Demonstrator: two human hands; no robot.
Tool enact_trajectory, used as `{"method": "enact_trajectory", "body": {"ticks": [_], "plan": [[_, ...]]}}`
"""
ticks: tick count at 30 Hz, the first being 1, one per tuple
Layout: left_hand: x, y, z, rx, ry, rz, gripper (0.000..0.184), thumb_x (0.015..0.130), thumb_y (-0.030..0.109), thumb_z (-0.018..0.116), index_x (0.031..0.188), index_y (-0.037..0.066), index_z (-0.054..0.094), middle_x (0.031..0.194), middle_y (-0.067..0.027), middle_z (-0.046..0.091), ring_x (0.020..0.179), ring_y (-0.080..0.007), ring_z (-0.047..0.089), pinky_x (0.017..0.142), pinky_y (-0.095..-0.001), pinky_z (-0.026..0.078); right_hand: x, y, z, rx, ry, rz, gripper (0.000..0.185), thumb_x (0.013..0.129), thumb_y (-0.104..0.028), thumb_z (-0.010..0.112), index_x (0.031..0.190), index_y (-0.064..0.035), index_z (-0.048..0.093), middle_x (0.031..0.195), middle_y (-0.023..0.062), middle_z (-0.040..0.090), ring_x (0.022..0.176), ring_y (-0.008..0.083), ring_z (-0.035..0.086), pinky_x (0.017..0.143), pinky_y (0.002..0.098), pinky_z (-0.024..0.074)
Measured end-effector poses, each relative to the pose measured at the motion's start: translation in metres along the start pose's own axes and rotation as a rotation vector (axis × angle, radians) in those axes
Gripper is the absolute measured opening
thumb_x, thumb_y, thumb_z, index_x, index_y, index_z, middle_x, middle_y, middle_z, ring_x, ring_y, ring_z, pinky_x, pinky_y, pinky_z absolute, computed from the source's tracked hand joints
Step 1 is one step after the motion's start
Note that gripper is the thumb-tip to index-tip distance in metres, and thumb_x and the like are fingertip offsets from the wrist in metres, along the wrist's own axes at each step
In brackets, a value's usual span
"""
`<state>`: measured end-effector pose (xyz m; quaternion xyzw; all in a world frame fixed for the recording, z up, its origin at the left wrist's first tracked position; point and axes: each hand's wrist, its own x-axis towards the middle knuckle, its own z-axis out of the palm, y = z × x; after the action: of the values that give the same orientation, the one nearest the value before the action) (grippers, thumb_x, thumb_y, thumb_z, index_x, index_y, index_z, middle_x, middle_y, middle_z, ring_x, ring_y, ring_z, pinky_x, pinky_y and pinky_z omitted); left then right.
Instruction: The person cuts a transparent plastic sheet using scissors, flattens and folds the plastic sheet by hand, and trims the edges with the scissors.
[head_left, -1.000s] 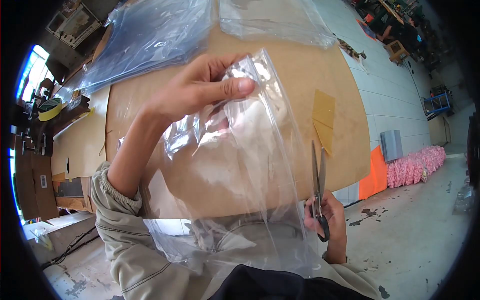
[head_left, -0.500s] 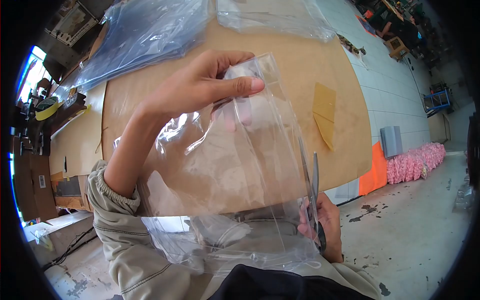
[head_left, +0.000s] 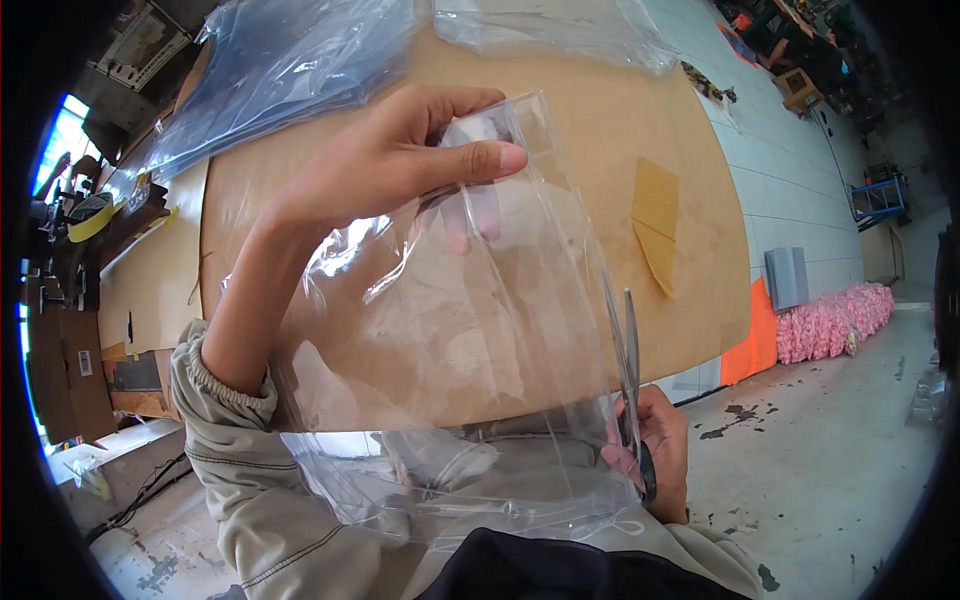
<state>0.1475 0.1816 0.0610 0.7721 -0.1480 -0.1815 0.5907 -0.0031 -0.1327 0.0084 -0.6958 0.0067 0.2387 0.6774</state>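
Observation:
My left hand (head_left: 450, 150) pinches the upper end of a clear plastic sheet (head_left: 430, 330), thumb in front and fingers showing through behind it. The sheet hangs down over the table's near edge onto my lap. At its right edge my right hand (head_left: 655, 445) grips a pair of scissors (head_left: 628, 380) by the dark handles, blades pointing up. The blades are a little apart, along the sheet's right border; whether the plastic lies between them I cannot tell.
The brown-topped table (head_left: 560, 300) carries a pile of bluish plastic sheets (head_left: 290, 70), more clear plastic (head_left: 550, 30) and a yellow-brown piece (head_left: 655, 225). On the floor to the right lie pink bundles (head_left: 835, 322) beside an orange sheet (head_left: 750, 340). A person (head_left: 800, 45) is at the far right.
My left hand and the top of the sheet have shifted slightly up and left. The scissors' tips sit a little higher. Both grips are the same.

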Motion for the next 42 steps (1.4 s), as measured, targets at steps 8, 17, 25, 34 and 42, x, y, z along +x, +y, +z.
{"method": "enact_trajectory", "body": {"ticks": [8, 17, 25, 34, 42], "plan": [[0.0, 0.002, -0.002, 0.017, 0.005, -0.002, 0.041, 0.088, 0.026, 0.064, 0.116, -0.002, 0.058, 0.08, 0.002, 0.063, 0.066, -0.0011, 0.055, 0.056, -0.0161, 0.043, -0.001, 0.005, -0.009, -0.042, -0.033, -0.036, 0.038, 0.068, -0.006, 0.077, 0.099, 0.0006, 0.056, 0.077, 0.0006, 0.052, 0.066, 0.0068, 0.049, 0.062, 0.0217, 0.0444], [0.001, 0.002, 0.002, 0.012, 0.031, -0.006, 0.04, 0.088, 0.028, 0.065, 0.114, -0.001, 0.059, 0.076, 0.0037, 0.061, 0.062, 0.0, 0.052, 0.052, -0.0154, 0.04, 0.0, 0.005, -0.005, -0.072, 0.011, -0.004, 0.034, 0.069, -0.001, 0.074, 0.098, 0.0008, 0.057, 0.072, 0.0007, 0.052, 0.064, 0.0059, 0.051, 0.059, 0.0214, 0.0473], [0.0, 0.005, 0.001, 0.038, 0.042, 0.006, 0.042, 0.088, 0.03, 0.065, 0.115, -0.001, 0.059, 0.073, 0.0054, 0.058, 0.058, 0.0011, 0.048, 0.049, -0.0151, 0.036, -0.001, 0.003, 0.002, -0.053, 0.029, 0.019, 0.025, 0.074, 0.002, 0.068, 0.096, 0.0006, 0.056, 0.068, 0.0001, 0.051, 0.061, 0.0043, 0.049, 0.056, 0.0199, 0.0459], [0.0, 0.002, 0.002, 0.035, 0.065, 0.026, 0.042, 0.088, 0.029, 0.065, 0.116, -0.002, 0.058, 0.073, 0.0058, 0.058, 0.059, 0.0016, 0.047, 0.049, -0.015, 0.035, -0.001, 0.001, 0.002, -0.088, 0.018, -0.011, 0.022, 0.076, 0.002, 0.067, 0.095, 0.0009, 0.055, 0.066, -0.0005, 0.05, 0.059, 0.0032, 0.048, 0.054, 0.0185, 0.042], [0.0, 0.002, 0.001, 0.094, 0.063, 0.102, 0.032, 0.091, 0.028, 0.06, 0.109, 0.002, 0.06, 0.068, -0.0033, 0.066, 0.055, -0.0081, 0.064, 0.045, -0.0171, 0.04, 0.0, 0.0, 0.004, -0.064, 0.028, -0.019, 0.026, 0.074, 0.004, 0.069, 0.096, 0.0011, 0.055, 0.065, -0.0006, 0.05, 0.057, 0.0028, 0.047, 0.054, 0.0181, 0.0404]]}}
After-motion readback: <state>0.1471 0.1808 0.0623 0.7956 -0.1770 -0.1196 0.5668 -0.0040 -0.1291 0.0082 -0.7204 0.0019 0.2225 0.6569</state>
